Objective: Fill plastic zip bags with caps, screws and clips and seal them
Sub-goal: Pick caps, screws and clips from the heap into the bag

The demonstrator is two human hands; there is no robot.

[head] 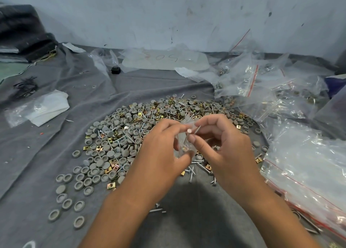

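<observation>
Between the two hands hangs a small clear plastic zip bag (184,144), soft and crinkled, with something brass-coloured at its bottom; what else it holds is hard to make out through the glare. The left hand (164,146) pinches the bag with curled fingers and thumb. The right hand (221,143), fingers curled, pinches a thin silver metal screw (196,130) at the bag's mouth.

Beyond and to the left of the hands, a broad heap of round grey plastic caps (104,154) lies mixed with square brass-coloured metal clips (110,186) and more loose screws (192,170) on a wrinkled grey cloth (46,148).

To the right of the right hand lie glossy transparent zip bags with red seal lines (250,81), some holding hardware, blurred by reflections. A larger clear plastic sack (307,165) nearest the right forearm is cut off at the edge.
</observation>
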